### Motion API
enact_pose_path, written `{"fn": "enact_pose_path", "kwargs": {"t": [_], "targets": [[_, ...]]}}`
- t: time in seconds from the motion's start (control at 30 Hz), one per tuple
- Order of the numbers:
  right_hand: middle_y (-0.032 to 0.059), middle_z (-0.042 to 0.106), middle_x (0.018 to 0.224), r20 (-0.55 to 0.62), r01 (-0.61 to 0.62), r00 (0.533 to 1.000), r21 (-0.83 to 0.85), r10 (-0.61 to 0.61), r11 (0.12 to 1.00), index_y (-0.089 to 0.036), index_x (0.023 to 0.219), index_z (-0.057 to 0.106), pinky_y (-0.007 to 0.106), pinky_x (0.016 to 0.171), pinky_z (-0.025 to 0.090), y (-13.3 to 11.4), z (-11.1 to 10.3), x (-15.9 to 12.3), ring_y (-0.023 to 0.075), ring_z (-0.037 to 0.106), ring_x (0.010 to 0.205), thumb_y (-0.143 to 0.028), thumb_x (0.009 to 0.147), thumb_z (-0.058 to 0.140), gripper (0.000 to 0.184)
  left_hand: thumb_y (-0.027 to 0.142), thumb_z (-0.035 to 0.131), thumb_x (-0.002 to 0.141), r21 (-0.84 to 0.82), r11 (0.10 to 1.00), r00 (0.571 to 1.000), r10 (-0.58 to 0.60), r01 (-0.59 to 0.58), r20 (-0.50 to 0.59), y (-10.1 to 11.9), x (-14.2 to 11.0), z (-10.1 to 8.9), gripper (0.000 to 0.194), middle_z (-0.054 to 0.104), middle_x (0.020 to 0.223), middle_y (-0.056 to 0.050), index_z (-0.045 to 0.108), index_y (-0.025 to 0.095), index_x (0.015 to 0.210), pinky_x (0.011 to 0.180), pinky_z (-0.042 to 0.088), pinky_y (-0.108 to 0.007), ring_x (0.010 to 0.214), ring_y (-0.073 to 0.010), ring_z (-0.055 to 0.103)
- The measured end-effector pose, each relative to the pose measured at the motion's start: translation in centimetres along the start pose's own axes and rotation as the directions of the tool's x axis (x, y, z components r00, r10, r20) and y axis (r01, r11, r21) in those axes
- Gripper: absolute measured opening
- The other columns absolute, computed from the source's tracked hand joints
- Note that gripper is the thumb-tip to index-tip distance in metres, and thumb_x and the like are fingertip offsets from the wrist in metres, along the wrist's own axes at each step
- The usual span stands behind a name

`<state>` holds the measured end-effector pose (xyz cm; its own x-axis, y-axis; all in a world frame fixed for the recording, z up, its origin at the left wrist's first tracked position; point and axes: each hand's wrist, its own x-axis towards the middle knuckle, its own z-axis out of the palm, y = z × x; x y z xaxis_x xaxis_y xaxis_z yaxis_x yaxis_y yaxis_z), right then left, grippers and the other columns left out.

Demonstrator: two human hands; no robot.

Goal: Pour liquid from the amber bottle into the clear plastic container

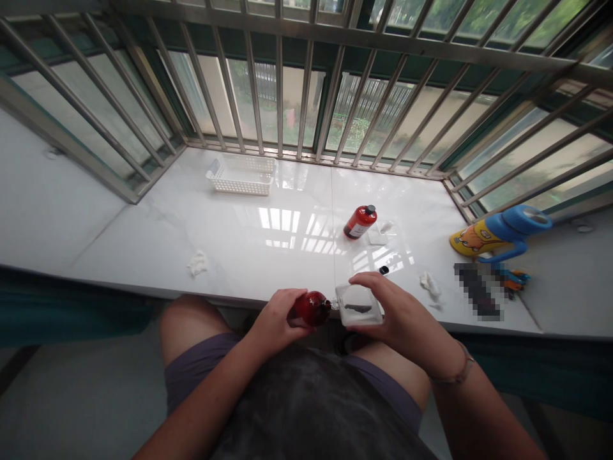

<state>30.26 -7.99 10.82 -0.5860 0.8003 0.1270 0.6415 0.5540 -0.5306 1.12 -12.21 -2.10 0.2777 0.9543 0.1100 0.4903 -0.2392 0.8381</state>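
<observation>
My left hand [276, 321] is wrapped round a red-brown bottle [313, 308], its open neck turned to the right. In my right hand [400, 314] is a clear square glass bottle [358, 305], tilted with its neck towards the red one. The two necks meet or nearly meet; I cannot tell whether they touch. Both bottles are held over my lap, at the front edge of the white ledge [234, 255]. A small black cap [384, 270] lies on the ledge just beyond my right hand.
Further back stands a capped red bottle [361, 222] beside a small clear item [383, 231]. A white basket [244, 177] sits near the window bars. Crumpled tissues [197, 263] lie on the ledge. To the right are a blue-and-yellow flask [500, 231] and a blurred-out dark object [479, 291].
</observation>
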Motion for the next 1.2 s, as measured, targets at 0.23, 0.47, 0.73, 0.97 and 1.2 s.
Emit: {"fn": "enact_pose_path", "kwargs": {"t": [0.23,0.47,0.73,0.97,1.2], "targets": [[0.01,0.066,0.14,0.014,0.008,1.0,-0.015,-0.007,1.0,-0.032,0.144,0.05,0.051,0.106,0.06,-0.2,-0.1,0.2,0.0334,0.068,0.128,-0.027,0.082,0.089,0.073,0.031,0.097,0.072,-0.012,1.0,1.0,-0.004,0.004,0.001,-0.1,0.0,0.0,0.082,0.069,0.14,-0.009,0.059,0.029,0.144,0.112,0.052,-0.051,0.129,-0.033,0.063],[0.0099,0.067,0.141,0.02,0.015,1.0,-0.026,-0.015,1.0,-0.033,0.143,0.052,0.05,0.106,0.061,-0.2,-0.3,0.4,0.0342,0.069,0.127,-0.028,0.08,0.09,0.074,0.032,0.096,0.072,-0.017,1.0,1.0,-0.013,0.013,0.0,-0.1,-0.1,0.1,0.081,0.069,0.139,-0.009,0.06,0.03,0.145,0.111,0.053,-0.052,0.128,-0.0339,0.064],[0.0097,0.067,0.14,0.032,0.023,0.999,-0.043,-0.022,0.999,-0.033,0.143,0.052,0.051,0.105,0.061,-0.5,-0.7,0.8,0.0342,0.069,0.126,-0.029,0.08,0.091,0.075,0.03,0.096,0.071,-0.02,1.0,1.0,-0.012,0.012,0.0,0.1,-0.1,0.0,0.081,0.07,0.138,-0.009,0.06,0.029,0.143,0.111,0.053,-0.051,0.128,-0.0329,0.064],[0.0093,0.068,0.139,0.046,0.033,0.998,-0.057,-0.03,0.998,-0.033,0.142,0.053,0.051,0.104,0.061,-0.4,-0.9,1.0,0.034,0.07,0.125,-0.029,0.079,0.091,0.074,0.032,0.096,0.072,-0.026,1.0,1.0,-0.018,0.018,0.004,0.1,-0.1,0.1,0.08,0.069,0.139,-0.01,0.06,0.03,0.144,0.112,0.052,-0.053,0.129,-0.0339,0.063],[0.0091,0.067,0.138,0.083,0.031,0.996,-0.067,-0.026,0.997,-0.033,0.141,0.052,0.051,0.104,0.06,-0.6,-1.1,1.0,0.034,0.069,0.125,-0.028,0.078,0.094,0.076,0.03,0.095,0.073,-0.018,1.0,1.0,-0.015,0.015,0.008,0.1,-0.1,0.0,0.079,0.069,0.139,-0.009,0.06,0.029,0.144,0.112,0.052,-0.052,0.129,-0.0335,0.063]]}}
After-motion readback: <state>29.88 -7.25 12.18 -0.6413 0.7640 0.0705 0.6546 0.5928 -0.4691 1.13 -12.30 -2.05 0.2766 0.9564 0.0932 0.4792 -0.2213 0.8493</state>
